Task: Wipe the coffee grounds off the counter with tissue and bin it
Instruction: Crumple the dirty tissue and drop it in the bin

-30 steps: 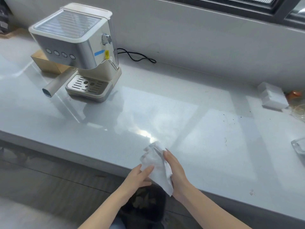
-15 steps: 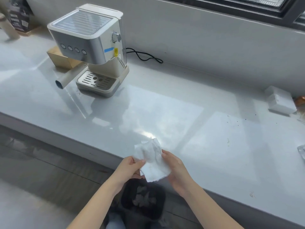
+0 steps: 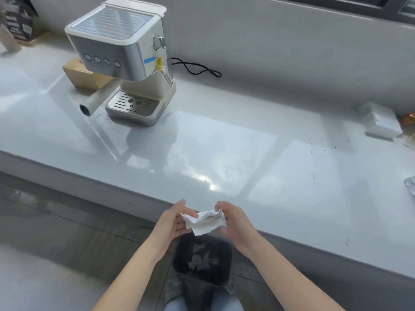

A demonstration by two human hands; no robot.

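A crumpled white tissue (image 3: pixel 205 222) is bunched between both hands just off the counter's front edge. My left hand (image 3: pixel 171 223) cups its left side and my right hand (image 3: pixel 233 221) pinches its right side. Directly below them on the floor stands a black bin (image 3: pixel 203 259) with several pale scraps inside. The glossy grey counter (image 3: pixel 224 149) stretches ahead. A few dark coffee grounds (image 3: pixel 323 151) are scattered on its right part.
A silver and cream coffee machine (image 3: pixel 125 59) stands at the back left with a brown box (image 3: pixel 86 76) behind it and a black cord (image 3: pixel 197 69) along the wall. A white box (image 3: pixel 379 123) sits at the far right.
The tissue has come down off the counter edge and been squeezed into a smaller wad over the bin. The view has shifted, so the machine appears further right.
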